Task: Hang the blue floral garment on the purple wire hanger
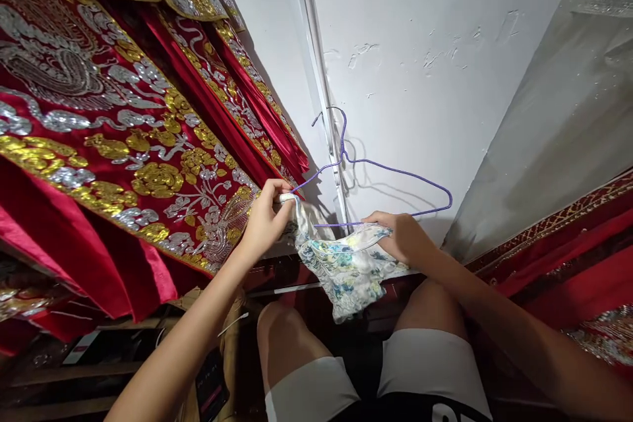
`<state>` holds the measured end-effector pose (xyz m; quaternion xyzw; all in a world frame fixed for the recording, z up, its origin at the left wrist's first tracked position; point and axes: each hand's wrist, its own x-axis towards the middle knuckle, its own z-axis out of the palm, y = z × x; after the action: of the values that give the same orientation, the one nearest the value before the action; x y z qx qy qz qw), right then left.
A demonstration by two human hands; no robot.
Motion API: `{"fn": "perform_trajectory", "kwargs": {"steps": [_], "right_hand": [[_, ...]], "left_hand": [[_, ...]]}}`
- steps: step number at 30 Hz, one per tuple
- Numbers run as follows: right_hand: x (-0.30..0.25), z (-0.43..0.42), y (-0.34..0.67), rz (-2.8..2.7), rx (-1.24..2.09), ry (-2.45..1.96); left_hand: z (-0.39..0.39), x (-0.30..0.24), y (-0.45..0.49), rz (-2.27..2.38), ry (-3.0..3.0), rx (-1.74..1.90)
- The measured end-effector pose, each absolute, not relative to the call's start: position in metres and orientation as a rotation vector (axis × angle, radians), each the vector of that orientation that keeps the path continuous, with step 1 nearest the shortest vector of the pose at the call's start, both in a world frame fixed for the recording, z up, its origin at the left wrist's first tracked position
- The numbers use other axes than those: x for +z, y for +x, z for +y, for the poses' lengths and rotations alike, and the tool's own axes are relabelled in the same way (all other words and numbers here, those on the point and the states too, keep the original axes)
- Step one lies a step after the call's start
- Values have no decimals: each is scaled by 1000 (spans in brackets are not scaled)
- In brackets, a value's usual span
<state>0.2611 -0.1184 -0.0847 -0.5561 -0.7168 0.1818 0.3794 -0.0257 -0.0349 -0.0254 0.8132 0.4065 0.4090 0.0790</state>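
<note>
White wall (425, 20) ahead, scuffed, paint flaking in spots. Thin pale metal pole (319, 66) runs down it. Left side: red satin costume (158, 178), heavy gold and silver sequin embroidery, flowers, pointed hanging panels. Right side: greyish translucent sheet (544, 112), more red embroidered fabric (588, 264) below. Lower left dim: slatted wooden surface, dark phone (211, 388) lying on it, screen lit, text too small to read. Person's thighs in white shorts (435, 362) at bottom.

Floral garment (341, 267): small, white, blue/green/yellow flower print, crinkly gathered fabric, ruffled look, bunched up. Located between both hands, over the lap, just below the purple wire hanger (343, 153). Hanger's left shoulder reaches into it; right shoulder bare. Hook crosses the pole; can't tell if it's caught on it.

Left hand (267, 217) pinching garment edge at hanger's left end. Right hand (399, 236) gripping garment's upper edge, next to hanger's bottom bar; fingertips partly hidden.
</note>
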Motion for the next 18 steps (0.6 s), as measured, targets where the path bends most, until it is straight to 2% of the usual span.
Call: {"fn": "perform_trajectory", "kwargs": {"steps": [6, 11, 13, 16, 18], "right_hand": [[-71, -131, 302, -1295, 458, -1311], [-39, -125, 340, -1220, 324, -1552], [-19, -129, 349, -1338, 515, -1623], [9, -144, 350, -1443, 1085, -1566], [17, -153, 339, -1382, 1134, -1456]], "left_hand": [[-30, -30, -26, 1246, 2342, 1274], [-34, -23, -23, 1285, 2362, 1194], [-32, -18, -23, 1356, 2379, 1168], [-24, -11, -24, 1495, 2390, 1174], [-17, -8, -22, 1547, 2321, 1165]]}}
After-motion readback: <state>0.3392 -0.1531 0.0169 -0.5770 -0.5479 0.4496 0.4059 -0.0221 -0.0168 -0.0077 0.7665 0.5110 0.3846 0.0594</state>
